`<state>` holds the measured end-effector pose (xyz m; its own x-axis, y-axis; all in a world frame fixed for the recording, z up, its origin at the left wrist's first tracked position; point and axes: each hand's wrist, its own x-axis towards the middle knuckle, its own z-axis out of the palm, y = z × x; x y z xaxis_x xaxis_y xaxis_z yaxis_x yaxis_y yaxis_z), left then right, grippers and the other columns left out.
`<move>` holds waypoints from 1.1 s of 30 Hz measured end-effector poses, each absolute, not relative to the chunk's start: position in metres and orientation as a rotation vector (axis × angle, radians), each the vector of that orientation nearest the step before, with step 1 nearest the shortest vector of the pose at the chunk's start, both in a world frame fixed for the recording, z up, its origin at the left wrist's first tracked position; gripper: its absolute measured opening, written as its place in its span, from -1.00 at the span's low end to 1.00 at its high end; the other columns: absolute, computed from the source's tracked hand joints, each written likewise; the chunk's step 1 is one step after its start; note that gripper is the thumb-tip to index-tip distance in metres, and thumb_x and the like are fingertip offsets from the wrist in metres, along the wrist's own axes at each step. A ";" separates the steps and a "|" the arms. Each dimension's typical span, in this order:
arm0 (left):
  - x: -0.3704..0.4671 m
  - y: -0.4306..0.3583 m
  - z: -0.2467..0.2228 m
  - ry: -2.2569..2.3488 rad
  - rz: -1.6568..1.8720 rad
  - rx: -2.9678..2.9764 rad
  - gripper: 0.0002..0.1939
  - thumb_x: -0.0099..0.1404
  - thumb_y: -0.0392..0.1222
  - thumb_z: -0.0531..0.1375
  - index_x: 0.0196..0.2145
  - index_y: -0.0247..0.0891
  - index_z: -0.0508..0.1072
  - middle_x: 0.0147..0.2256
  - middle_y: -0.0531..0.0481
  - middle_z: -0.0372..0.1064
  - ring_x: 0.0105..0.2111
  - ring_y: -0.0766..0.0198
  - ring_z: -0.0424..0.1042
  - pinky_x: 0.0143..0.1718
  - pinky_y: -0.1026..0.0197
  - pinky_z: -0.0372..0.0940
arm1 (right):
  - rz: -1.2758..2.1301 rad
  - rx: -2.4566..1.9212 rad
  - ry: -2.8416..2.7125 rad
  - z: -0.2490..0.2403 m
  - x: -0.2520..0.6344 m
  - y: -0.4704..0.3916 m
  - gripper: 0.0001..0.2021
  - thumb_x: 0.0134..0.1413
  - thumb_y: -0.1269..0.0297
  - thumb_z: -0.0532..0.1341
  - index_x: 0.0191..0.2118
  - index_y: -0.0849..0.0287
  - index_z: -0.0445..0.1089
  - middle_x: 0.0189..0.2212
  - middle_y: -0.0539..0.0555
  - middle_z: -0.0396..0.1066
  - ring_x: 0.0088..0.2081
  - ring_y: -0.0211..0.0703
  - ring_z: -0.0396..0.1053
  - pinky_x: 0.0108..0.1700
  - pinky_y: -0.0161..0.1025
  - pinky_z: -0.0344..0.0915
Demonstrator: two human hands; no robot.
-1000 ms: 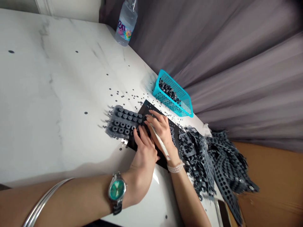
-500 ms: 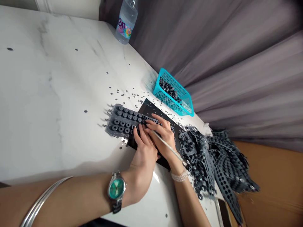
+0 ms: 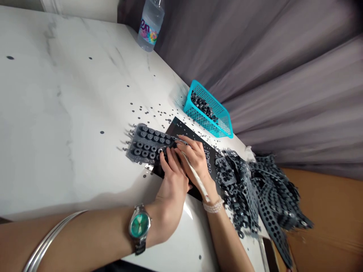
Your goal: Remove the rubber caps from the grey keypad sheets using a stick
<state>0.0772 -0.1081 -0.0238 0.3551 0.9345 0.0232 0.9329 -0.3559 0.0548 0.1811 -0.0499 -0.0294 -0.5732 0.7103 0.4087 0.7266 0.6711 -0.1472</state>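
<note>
Nearest me, the left hand, wearing a green-dialled metal watch, lays its fingertips on a dark grey rubber sheet of raised rings; I can't tell whether it grips. Beside it, the right hand pinches a slim white stick, whose tip I lose among the fingers. Both hands hide the sheet's middle, over a glossy black board. Farther right stands a turquoise plastic basket; far left of it, a clear bottle is cut off at the top.
</note>
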 end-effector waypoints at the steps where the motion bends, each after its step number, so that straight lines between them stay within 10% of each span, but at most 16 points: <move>1: 0.077 -0.109 -0.024 1.763 0.086 2.559 -0.39 0.27 -0.14 0.18 0.19 -0.55 0.26 0.18 -0.51 0.20 0.20 -0.28 0.19 0.20 -0.26 0.08 | -0.070 -1.127 -2.416 -0.031 0.182 -0.050 -0.85 0.29 0.38 0.07 -0.18 0.10 0.38 -0.09 0.13 0.51 0.07 -0.06 0.39 -0.03 -0.04 0.29; 33: 0.083 -0.105 -0.024 1.779 0.033 2.515 -0.21 0.24 0.07 0.19 0.21 -0.62 0.18 0.20 -0.58 0.12 0.20 -0.26 0.20 0.17 -0.21 0.15 | 0.010 -1.148 -2.483 -0.029 0.167 -0.027 -0.85 0.30 0.33 0.07 -0.15 0.09 0.39 -0.06 0.10 0.50 0.14 -0.05 0.31 0.06 0.01 0.24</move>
